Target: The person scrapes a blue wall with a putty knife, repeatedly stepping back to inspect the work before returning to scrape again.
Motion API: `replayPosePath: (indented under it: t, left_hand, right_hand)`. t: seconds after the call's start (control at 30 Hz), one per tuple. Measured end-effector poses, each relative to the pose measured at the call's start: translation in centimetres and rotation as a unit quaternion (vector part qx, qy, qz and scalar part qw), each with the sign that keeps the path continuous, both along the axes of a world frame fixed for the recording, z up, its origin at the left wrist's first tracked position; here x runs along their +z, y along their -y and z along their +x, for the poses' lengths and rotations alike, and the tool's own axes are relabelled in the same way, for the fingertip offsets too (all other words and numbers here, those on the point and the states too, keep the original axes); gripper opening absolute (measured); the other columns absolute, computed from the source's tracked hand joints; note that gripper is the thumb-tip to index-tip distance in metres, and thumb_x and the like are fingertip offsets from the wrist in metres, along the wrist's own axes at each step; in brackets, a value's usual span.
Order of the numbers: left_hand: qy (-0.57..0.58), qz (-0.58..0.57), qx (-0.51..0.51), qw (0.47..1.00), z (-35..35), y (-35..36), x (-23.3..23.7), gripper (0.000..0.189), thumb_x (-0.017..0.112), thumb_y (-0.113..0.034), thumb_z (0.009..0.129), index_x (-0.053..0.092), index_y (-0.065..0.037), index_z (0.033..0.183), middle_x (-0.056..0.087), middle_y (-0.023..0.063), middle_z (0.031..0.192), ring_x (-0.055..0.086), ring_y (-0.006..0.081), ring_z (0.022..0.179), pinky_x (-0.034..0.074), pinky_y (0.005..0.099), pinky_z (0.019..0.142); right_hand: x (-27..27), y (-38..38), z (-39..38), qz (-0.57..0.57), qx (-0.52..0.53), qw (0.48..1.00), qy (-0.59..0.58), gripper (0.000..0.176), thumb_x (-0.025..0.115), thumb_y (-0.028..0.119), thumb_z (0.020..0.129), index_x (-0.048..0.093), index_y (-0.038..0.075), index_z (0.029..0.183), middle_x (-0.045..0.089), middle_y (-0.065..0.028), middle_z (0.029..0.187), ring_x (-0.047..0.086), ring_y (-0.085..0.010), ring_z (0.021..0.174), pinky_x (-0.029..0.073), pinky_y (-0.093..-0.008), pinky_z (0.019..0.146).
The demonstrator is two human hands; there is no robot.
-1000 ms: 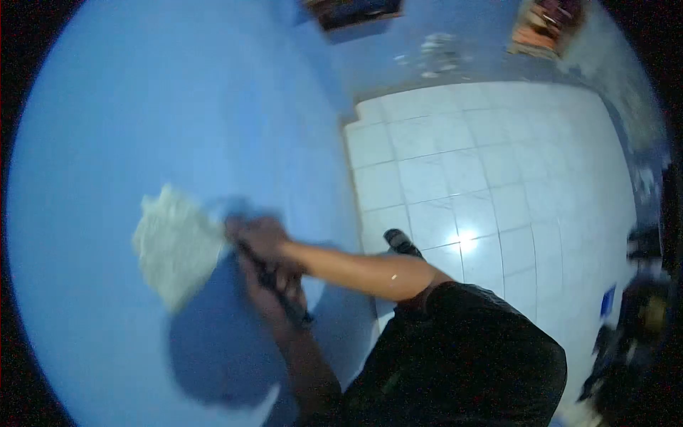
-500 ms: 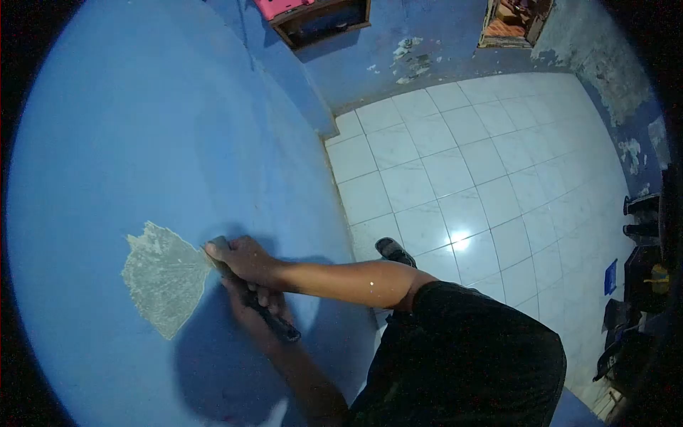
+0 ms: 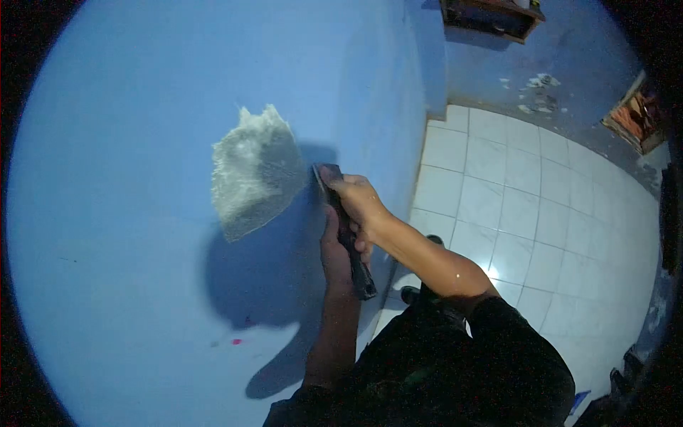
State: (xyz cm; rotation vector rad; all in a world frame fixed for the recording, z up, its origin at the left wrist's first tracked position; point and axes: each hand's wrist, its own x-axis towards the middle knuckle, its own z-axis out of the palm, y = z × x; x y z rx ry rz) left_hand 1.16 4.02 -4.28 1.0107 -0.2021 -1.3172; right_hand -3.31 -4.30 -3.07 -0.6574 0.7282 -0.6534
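My right hand (image 3: 361, 203) grips the upper end of a dark, long, scraper-like tool (image 3: 363, 274), its thumb laid along the top near a thin pale edge. Lower down, my left hand (image 3: 334, 252) is wrapped around the same tool, its fingers partly hidden behind it. The tool stands slightly tilted, upper end toward the blue wall (image 3: 142, 128). Left of the hands, a rough greyish patch (image 3: 260, 171) with ragged edges shows in the blue paint. A visible gap lies between the tool's end and this patch.
White tiled floor (image 3: 498, 185) stretches to the right, with a dark sandal (image 3: 410, 294) by the wall's foot. A wooden shelf (image 3: 491, 20) hangs on the far wall, near peeling paint (image 3: 541, 92). A framed opening (image 3: 633, 117) is at far right. Dark items (image 3: 626, 373) lie lower right.
Both hands have drawn the tool away from the patch's right edge, where its end was before. The tool now points more upright in view. The camera view has shifted, moving the patch up and right.
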Motion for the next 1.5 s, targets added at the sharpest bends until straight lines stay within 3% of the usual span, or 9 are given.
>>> replayPosePath:
  t: [0.13,0.2,0.3,0.5,0.73,0.83,0.9,1.2,1.5]
  left_hand:
    - [-0.007,0.017,-0.029,0.999,0.0,0.0,1.2,0.037,0.036,-0.042,0.090,0.044,-0.010,0.074,0.040,0.0015,0.049,0.037,0.0089,0.036,0.032,0.0200,0.032]
    - [0.032,0.027,-0.029,0.999,-0.8,0.9,2.3,0.038,0.035,-0.043,0.090,0.044,-0.009,0.074,0.040,0.0016,0.050,0.037,0.0087,0.036,0.031,0.0199,0.032]
    - [0.041,-0.039,0.041,0.998,-1.9,-0.4,2.0,0.039,0.034,-0.043,0.090,0.044,-0.009,0.074,0.039,0.0010,0.051,0.036,0.0084,0.035,0.030,0.0192,0.032]
    - [0.059,0.007,-0.025,0.998,-0.8,-0.4,4.0,0.038,0.035,-0.042,0.090,0.043,-0.008,0.075,0.038,0.0001,0.051,0.036,0.0078,0.037,0.030,0.0184,0.032]
    - [0.032,0.004,0.015,0.999,-1.0,0.1,3.1,0.038,0.035,-0.042,0.090,0.043,-0.008,0.076,0.039,0.0002,0.054,0.037,0.0076,0.038,0.032,0.0192,0.031]
    - [0.015,-0.005,-0.002,1.000,-1.2,0.0,2.7,0.043,0.035,-0.049,0.087,0.042,-0.010,0.069,0.039,0.0012,0.046,0.037,0.0137,0.030,0.033,0.0237,0.026]
    - [0.009,-0.075,-0.060,0.995,-0.9,-0.4,2.4,0.034,0.035,-0.039,0.091,0.044,-0.007,0.081,0.042,0.0005,0.063,0.038,0.0077,0.040,0.033,0.0197,0.031]
    - [-0.040,-0.098,0.021,0.994,-1.8,0.4,2.3,0.033,0.037,-0.039,0.090,0.044,-0.007,0.085,0.041,-0.0005,0.064,0.040,0.0072,0.044,0.034,0.0196,0.033]
    - [-0.041,-0.115,0.002,0.993,-1.9,0.6,0.8,0.035,0.035,-0.040,0.091,0.044,-0.006,0.082,0.042,-0.0003,0.065,0.039,0.0074,0.043,0.035,0.0193,0.033]
  right_hand:
    - [-0.5,0.5,-0.3,-0.010,-0.012,0.999,0.044,0.030,0.054,0.033,0.082,0.056,0.005,0.070,0.052,-0.0046,0.058,0.049,-0.0137,0.050,0.040,-0.0266,0.046]
    - [2.2,1.1,-1.9,0.014,0.057,0.996,-0.060,0.042,0.050,0.045,0.082,0.052,0.007,0.067,0.046,-0.0022,0.051,0.035,-0.0081,0.033,0.027,-0.0239,0.029]
    - [1.4,-0.2,-0.8,-0.105,0.020,0.993,-0.040,0.042,0.049,0.045,0.083,0.051,0.006,0.066,0.044,-0.0013,0.046,0.032,-0.0070,0.029,0.027,-0.0234,0.027]
    - [2.7,0.0,-1.1,-0.025,0.035,0.999,0.004,0.042,0.045,0.044,0.085,0.050,0.007,0.066,0.044,-0.0004,0.046,0.034,-0.0073,0.029,0.027,-0.0223,0.027]
    - [2.5,0.5,-1.4,-0.001,0.087,0.996,-0.016,0.047,0.043,0.049,0.085,0.049,0.007,0.064,0.043,-0.0014,0.045,0.033,-0.0087,0.028,0.026,-0.0250,0.024]
    - [3.6,0.8,-2.4,0.048,0.121,0.990,-0.045,0.048,0.044,0.049,0.084,0.048,0.007,0.062,0.043,-0.0017,0.044,0.032,-0.0094,0.027,0.025,-0.0261,0.024]
    - [2.3,0.6,-1.4,0.037,0.099,0.994,-0.028,0.048,0.044,0.050,0.083,0.048,0.007,0.061,0.042,-0.0016,0.044,0.032,-0.0096,0.027,0.024,-0.0262,0.024]
    - [2.1,0.3,-1.8,0.041,0.085,0.995,-0.027,0.047,0.048,0.050,0.081,0.051,0.007,0.061,0.042,-0.0015,0.045,0.031,-0.0100,0.028,0.024,-0.0266,0.024]
    - [3.3,0.8,-2.5,-0.025,0.084,0.995,-0.044,0.048,0.048,0.050,0.081,0.052,0.005,0.064,0.044,-0.0039,0.045,0.033,-0.0102,0.028,0.026,-0.0260,0.024]
